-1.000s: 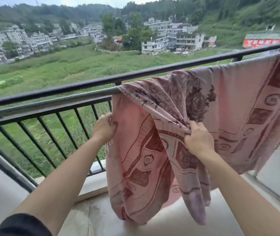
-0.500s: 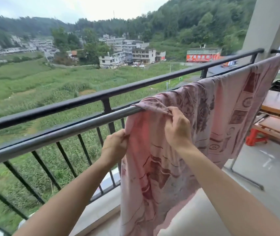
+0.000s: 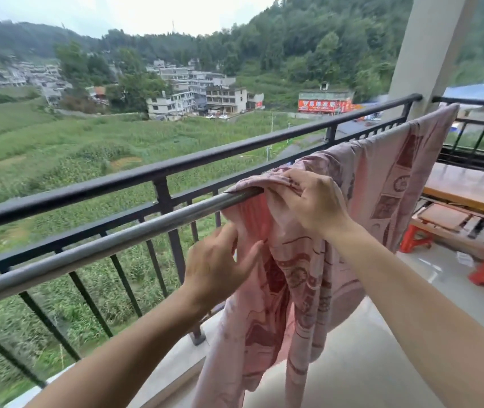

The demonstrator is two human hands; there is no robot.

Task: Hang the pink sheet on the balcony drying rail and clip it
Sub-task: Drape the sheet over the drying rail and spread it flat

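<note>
Pink sheet (image 3: 382,184) along drying rail (image 3: 117,245), rising rightward; right hand (image 3: 308,201) fingers clamp bunched end, left hand (image 3: 217,266) fingers straight.

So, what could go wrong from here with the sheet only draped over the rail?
1. No clip is in view, and the pink sheet lies bunched at its left end on the drying rail. Once the right hand gripping that fold lets go, the sheet may slide off, possibly past the balcony railing.
2. The left hand only touches the hanging edge, so the bunched folds may dry crumpled unless they are spread along the rail.
</note>
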